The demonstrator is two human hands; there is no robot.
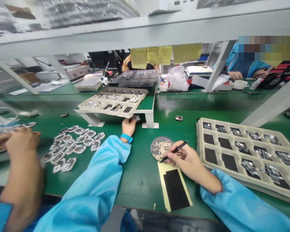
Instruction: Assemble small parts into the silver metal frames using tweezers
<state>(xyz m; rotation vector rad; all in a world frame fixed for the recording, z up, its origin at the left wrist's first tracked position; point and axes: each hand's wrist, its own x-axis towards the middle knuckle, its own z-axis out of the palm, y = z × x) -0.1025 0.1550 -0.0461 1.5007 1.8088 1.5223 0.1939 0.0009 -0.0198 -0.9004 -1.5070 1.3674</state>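
My left hand (128,128) reaches forward to the front of the raised stand, its fingers closed on a small dark-rimmed oval device part (136,118). Above it, a beige compartment tray (106,110) lies tilted on the stand, with similar parts in some pockets. My right hand (187,161) holds black tweezers (177,149) like a pen. Their tip points down at the near edge of a round grey dish (152,150) filled with small beige pieces. Just below the dish lies a yellow sheet (162,180) carrying a black sheet (176,188).
Several white-rimmed parts (71,145) lie grouped at left, beside a co-worker's arm (24,161). A large compartment tray (232,154) with circuit-like parts stands at right. One loose part (179,118) lies behind the dish. A white shelf beam (145,33) crosses overhead.
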